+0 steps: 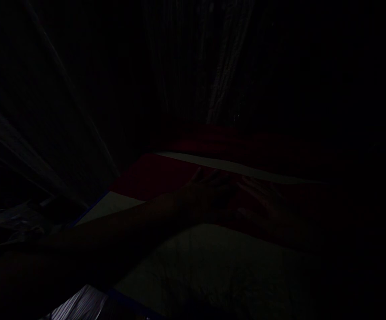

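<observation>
The view is very dark. A broad piece of cloth (199, 253), with wide red and pale bands and a blue edge (98, 202) at the left, spreads out in front of me. My left hand (204, 193) reaches across from the lower left and lies on a red band, its fingers spread. Close to its right is my right hand (264, 198), dim against the same red band, with fingers stretched out. Neither hand visibly grips anything. Most of my right arm and the cloth's right side are lost in darkness.
Beyond the cloth hang faint vertical folds like a curtain (224, 66). A crumpled pale thing (22, 222) lies at the left. Some pale striped material (82, 304) shows below my left forearm. Long pale edges (69, 84) run diagonally at upper left.
</observation>
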Tool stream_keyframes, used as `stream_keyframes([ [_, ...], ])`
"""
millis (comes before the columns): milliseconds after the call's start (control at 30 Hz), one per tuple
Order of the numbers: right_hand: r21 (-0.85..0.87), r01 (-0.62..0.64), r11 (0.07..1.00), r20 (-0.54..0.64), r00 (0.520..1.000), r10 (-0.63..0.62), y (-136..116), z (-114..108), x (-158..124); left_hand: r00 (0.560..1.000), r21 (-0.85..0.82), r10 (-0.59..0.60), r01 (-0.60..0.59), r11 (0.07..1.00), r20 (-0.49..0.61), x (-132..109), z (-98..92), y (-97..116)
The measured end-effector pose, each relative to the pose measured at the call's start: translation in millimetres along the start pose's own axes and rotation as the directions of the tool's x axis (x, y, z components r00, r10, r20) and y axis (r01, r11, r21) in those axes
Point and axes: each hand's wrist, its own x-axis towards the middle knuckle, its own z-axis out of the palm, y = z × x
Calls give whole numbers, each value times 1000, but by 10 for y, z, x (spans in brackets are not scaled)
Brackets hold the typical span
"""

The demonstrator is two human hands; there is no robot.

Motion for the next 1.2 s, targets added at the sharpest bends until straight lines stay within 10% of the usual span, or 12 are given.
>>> stream_keyframes([
  [1200, 96, -135, 986, -110, 983, 145, 164, -51, 11, 995, 25, -89, 90, 996, -46, 18, -42, -73],
])
